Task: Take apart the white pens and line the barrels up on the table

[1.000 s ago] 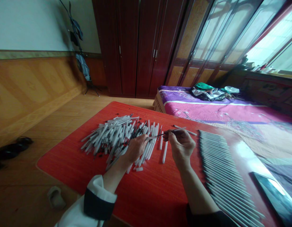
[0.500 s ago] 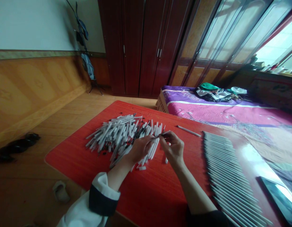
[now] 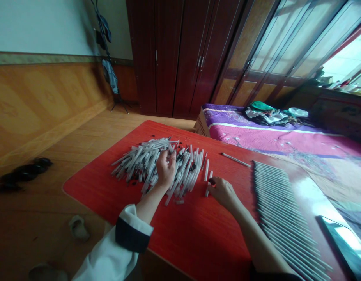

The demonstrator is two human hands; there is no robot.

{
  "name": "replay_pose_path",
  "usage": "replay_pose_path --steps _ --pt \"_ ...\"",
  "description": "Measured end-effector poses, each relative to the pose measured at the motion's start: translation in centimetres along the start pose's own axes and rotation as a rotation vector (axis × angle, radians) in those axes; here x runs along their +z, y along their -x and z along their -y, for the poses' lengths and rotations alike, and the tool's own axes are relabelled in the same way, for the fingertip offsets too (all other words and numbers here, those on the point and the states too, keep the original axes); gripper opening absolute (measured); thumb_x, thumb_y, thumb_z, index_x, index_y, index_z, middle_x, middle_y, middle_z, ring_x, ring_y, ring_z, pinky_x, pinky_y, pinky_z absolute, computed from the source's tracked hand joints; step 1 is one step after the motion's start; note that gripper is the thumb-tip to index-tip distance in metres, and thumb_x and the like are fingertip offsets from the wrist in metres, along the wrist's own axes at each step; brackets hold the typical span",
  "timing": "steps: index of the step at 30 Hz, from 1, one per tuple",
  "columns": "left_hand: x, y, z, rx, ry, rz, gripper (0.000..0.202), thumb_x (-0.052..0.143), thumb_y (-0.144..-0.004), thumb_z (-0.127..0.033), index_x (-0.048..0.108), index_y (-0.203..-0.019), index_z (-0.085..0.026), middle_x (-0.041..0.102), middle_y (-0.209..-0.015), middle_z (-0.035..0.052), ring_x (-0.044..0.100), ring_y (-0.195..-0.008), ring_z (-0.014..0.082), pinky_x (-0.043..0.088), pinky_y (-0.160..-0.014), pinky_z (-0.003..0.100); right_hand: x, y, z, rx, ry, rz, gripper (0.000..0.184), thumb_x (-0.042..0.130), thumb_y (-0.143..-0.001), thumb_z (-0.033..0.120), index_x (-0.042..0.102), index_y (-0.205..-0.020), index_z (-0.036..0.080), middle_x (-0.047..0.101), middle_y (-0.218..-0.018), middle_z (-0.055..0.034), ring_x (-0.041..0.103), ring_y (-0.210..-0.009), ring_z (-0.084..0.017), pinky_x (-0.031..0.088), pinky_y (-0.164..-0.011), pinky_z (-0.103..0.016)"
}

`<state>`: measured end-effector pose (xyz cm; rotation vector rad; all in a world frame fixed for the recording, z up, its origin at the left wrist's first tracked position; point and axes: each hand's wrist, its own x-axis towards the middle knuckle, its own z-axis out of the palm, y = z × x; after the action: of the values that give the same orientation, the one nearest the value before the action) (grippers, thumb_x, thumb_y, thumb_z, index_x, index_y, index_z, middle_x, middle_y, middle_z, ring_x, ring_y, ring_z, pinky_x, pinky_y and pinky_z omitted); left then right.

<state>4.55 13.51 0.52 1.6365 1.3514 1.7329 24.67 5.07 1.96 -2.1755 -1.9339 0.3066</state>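
Note:
On the red table lies a loose pile of whitish pen-like tubes (image 3: pixel 136 160), with small black pieces mixed in. My left hand (image 3: pixel 167 168) is over the middle of this pile, fingers curled together by the tube ends; what they grip is unclear. To the right of the pile, my right hand (image 3: pixel 223 191) is closed, its thumb and forefinger bent together beside a short white tube (image 3: pixel 207 190). Something dark and small shows at those fingertips. A single slim pen-like stick (image 3: pixel 235 159) lies farther back, and many similar sticks (image 3: pixel 282 210) form a neat row at the right.
The red table (image 3: pixel 180 234) has a rounded left corner. A dark tablet or phone (image 3: pixel 341 242) lies at its right edge. Behind stand a bed (image 3: pixel 256 136) with clothes on it and a dark wardrobe (image 3: pixel 174 58). Slippers (image 3: pixel 78 228) are on the floor at left.
My hands were together over the pile's right side, holding a thin stick. They have parted: the left moved left over the pile, the right moved lower and right to the short tube.

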Motion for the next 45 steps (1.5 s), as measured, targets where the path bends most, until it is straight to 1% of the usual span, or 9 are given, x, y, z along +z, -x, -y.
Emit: replay_pose_path --steps 5,8,11,18,22,26,30,34,45 --pt "0.0 0.1 0.1 0.017 -0.035 0.014 0.018 0.046 -0.086 -0.032 0.055 -0.079 -0.018 0.058 -0.07 0.0019 0.055 -0.066 0.0139 0.042 -0.063 0.024 1.6 2.0 3.6 -0.159 -0.129 -0.072 0.022 0.047 -0.079 0.018 0.066 -0.092 0.016 0.063 -0.083 -0.0056 0.06 -0.072 -0.016 0.041 -0.065 -0.024" --pt "0.0 0.1 -0.3 0.039 -0.048 0.039 0.018 0.046 -0.086 -0.031 0.054 -0.078 -0.018 0.057 -0.07 0.0019 0.055 -0.067 0.0143 0.042 -0.064 0.024 2.5 3.7 5.7 -0.344 -0.148 0.019 0.018 0.049 -0.082 0.021 0.067 -0.086 0.02 0.061 -0.083 -0.0032 0.058 -0.075 -0.014 0.041 -0.066 -0.022" --pt "0.0 0.2 -0.6 0.062 -0.054 0.071 0.02 0.046 -0.086 -0.032 0.055 -0.076 -0.017 0.057 -0.069 0.0019 0.054 -0.066 0.0143 0.041 -0.063 0.024 3.4 4.8 7.0 -0.419 -0.066 0.075 0.014 0.052 -0.081 0.023 0.066 -0.083 0.02 0.059 -0.084 -0.0033 0.056 -0.078 -0.015 0.04 -0.065 -0.022" --pt "0.3 0.6 -0.3 0.022 -0.021 0.139 0.021 0.046 -0.085 -0.034 0.057 -0.079 -0.017 0.061 -0.069 0.0029 0.056 -0.064 0.0141 0.043 -0.061 0.024 4.0 4.9 6.8 -0.431 -0.049 0.053 0.011 0.054 -0.081 0.022 0.064 -0.079 0.02 0.057 -0.085 -0.003 0.054 -0.077 -0.014 0.038 -0.065 -0.021" --pt "0.2 0.2 0.2 -0.019 0.038 0.056 0.022 0.045 -0.086 -0.035 0.056 -0.083 -0.017 0.062 -0.071 0.0034 0.057 -0.066 0.0136 0.044 -0.064 0.024 3.5 4.4 6.6 -0.411 -0.118 0.003 0.015 0.051 -0.084 0.022 0.065 -0.079 0.019 0.058 -0.082 -0.0032 0.055 -0.076 -0.013 0.04 -0.067 -0.021" --pt "-0.2 -0.4 0.5 -0.05 0.079 -0.062 0.022 0.045 -0.087 -0.037 0.055 -0.085 -0.017 0.06 -0.069 0.0024 0.056 -0.062 0.0123 0.044 -0.061 0.023 2.9 3.6 8.0 -0.43 -0.119 -0.051 0.016 0.051 -0.084 0.023 0.066 -0.08 0.02 0.06 -0.084 -0.0034 0.056 -0.078 -0.013 0.04 -0.068 -0.02" --pt "-0.4 -0.7 0.6 -0.057 0.087 -0.113 0.022 0.045 -0.087 -0.037 0.054 -0.081 -0.017 0.06 -0.071 0.0025 0.057 -0.064 0.012 0.044 -0.062 0.022 3.4 2.7 10.5 -0.535 -0.011 0.021 0.019 0.048 -0.085 0.023 0.067 -0.083 0.02 0.061 -0.084 -0.0048 0.056 -0.08 -0.015 0.039 -0.064 -0.021" --pt "-0.4 -0.6 0.5 -0.048 0.074 -0.111 0.022 0.045 -0.087 -0.036 0.054 -0.081 -0.017 0.061 -0.071 0.0025 0.057 -0.065 0.0123 0.044 -0.063 0.023 4.2 2.1 12.2 -0.53 0.084 0.081 0.021 0.047 -0.084 0.022 0.067 -0.081 0.017 0.062 -0.081 -0.0075 0.059 -0.077 -0.018 0.038 -0.058 -0.023" --pt "-0.5 -0.8 0.7 -0.06 0.078 -0.112 0.023 0.046 -0.086 -0.037 0.055 -0.083 -0.017 0.061 -0.069 0.0019 0.057 -0.061 0.0121 0.044 -0.059 0.022 4.4 1.9 13.3 -0.491 0.141 0.126 0.018 0.047 -0.081 0.015 0.064 -0.083 0.013 0.065 -0.088 -0.0114 0.062 -0.08 -0.019 0.041 -0.06 -0.023"
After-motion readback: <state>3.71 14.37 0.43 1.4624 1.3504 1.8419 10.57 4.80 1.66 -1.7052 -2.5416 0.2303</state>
